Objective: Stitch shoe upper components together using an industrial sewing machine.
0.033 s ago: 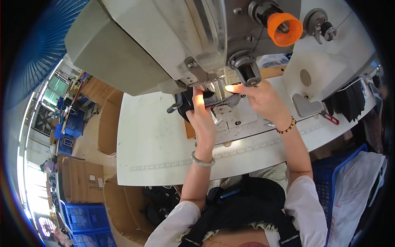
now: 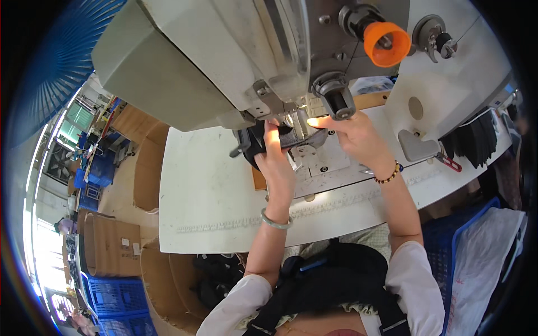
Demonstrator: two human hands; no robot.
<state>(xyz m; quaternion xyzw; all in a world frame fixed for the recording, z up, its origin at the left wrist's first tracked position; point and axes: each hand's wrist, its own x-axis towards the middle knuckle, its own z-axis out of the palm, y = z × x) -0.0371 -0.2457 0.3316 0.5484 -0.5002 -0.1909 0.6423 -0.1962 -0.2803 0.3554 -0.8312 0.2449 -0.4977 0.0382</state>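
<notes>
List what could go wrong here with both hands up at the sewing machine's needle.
1. The left hand presses the black fabric piece right beside the needle area; its fingers might get caught if the machine runs.
2. The right hand has fingertips lit at the presser foot, equally close.
3. The sewing machine head hides the needle from this view, so exact clearance cannot be judged.

An orange spool cap (image 2: 386, 43) sits at one o'clock. Red-handled snips (image 2: 448, 163) lie at three o'clock. Cardboard boxes (image 2: 112, 243) and blue crates (image 2: 115, 294) stand at eight o'clock.
</notes>
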